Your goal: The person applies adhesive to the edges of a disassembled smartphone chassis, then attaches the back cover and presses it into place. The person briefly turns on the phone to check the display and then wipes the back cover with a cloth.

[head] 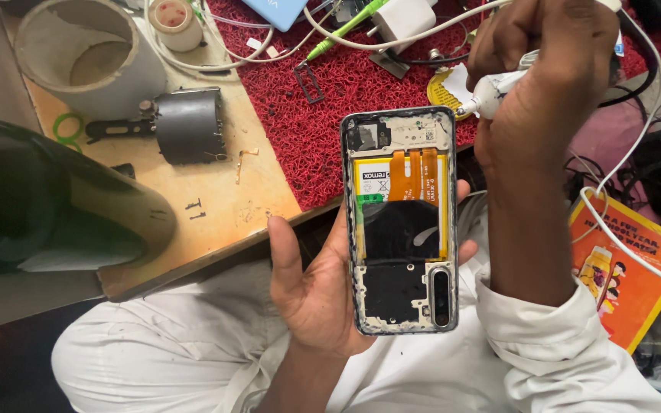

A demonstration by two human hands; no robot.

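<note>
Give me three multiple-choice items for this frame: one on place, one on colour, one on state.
1. Where does the opened phone rest?
A. In the left hand
B. Flat on the red mat
C. Inside the white cylinder

2. What colour are the ribbon cables over the phone's battery?
A. Blue
B. Orange
C. Green

3. What state is the phone's back in?
A. Closed with a cover on
B. Wrapped in tape
C. Cover off, inner parts showing

Answers:
1. A: the left hand cradles the phone from beneath, thumb beside its left edge, above the person's lap.
2. B: two orange ribbon cables run down over the yellowish battery.
3. C: the battery, black shield plates and bare frame are exposed, while the right hand holds a small white tube with its tip near the phone's upper right corner.
</note>
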